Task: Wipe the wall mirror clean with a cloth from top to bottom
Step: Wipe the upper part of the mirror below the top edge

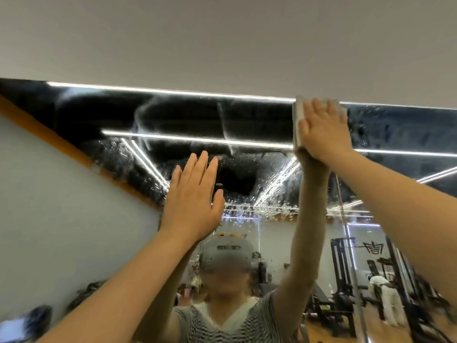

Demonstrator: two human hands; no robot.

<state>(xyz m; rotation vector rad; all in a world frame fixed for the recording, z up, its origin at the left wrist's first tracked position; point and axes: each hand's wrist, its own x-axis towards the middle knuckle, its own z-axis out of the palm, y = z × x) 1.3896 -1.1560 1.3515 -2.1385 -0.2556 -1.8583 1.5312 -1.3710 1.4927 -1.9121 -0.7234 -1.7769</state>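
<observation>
Forearms, two, bare, raised from the lower corners toward the mirror (222, 120); nearest items in view.

Left hand (193, 201): flat, fingers straight and together, palm toward the glass below the mirror's mid-height band of droplets. Grip wide, holding nothing. Whether it touches the glass cannot be told.

Right hand (324, 129): flat, fingers straight and spread a little, pressing the cloth (300, 125) against the glass at the mirror's top edge, right of centre. Grip wide; cloth held by palm pressure, not pinched.

Cloth: pale, folded to a pad, its left edge and upper corners showing past the hand; upper edge level with the mirror's top edge, just under the wall (222, 45).

Mirror: wall-mounted, top edge running across the view. Upper band streaked, with wet smears left of the cloth; droplets (272, 191) thick below the cloth and toward the centre. Reflected in it: light strips, gym machines, the person's own raised arms.

Step in hand, judged: first pass along the top edge, task near its start.

Handling notes:
- Keep the whole palm on the cloth so pressure stays even; fingertips alone would leave stripes.
- Hold the pad's upper edge against the mirror's top edge, so no unwiped strip remains.
- Work along the top, then drop a band, each pass overlapping the last, so runoff falls onto glass not yet wiped.
- Keep the left hand off wiped glass; a bare palm prints.
- Refold the pad once it is soaked.
</observation>
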